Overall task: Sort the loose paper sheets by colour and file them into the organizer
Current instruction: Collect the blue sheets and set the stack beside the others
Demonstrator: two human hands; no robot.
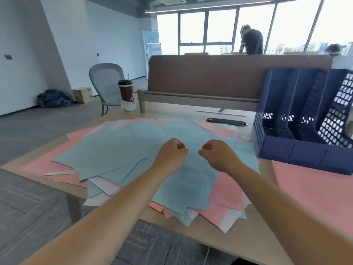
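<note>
1. Paper sheets (133,150) lie in a loose, fanned heap across the desk (238,243), blue ones mostly on top, pink (229,192) and white (107,186) showing beneath and at the edges; another pink sheet (315,188) lies apart to the right.
2. Both hands hover over the blue top layer, the left hand (172,152) and right hand (217,153) each curled into a fist and holding nothing.
3. Each sheet is likely very light, thin and floppy, and would sag if lifted by one corner.
4. Smooth faces probably slide over each other, so a flat palm could drag one sheet off the heap.
5. Overhanging corners and edges at the near side look the easiest places to pinch.
6. Creasing and tearing are the likely risks; a two-handed hold on opposite edges seems safest.
7. Dark blue organizer (305,150) stands at the right of the heap: rigid plastic, upright slots, perforated walls, apparently empty.
</note>
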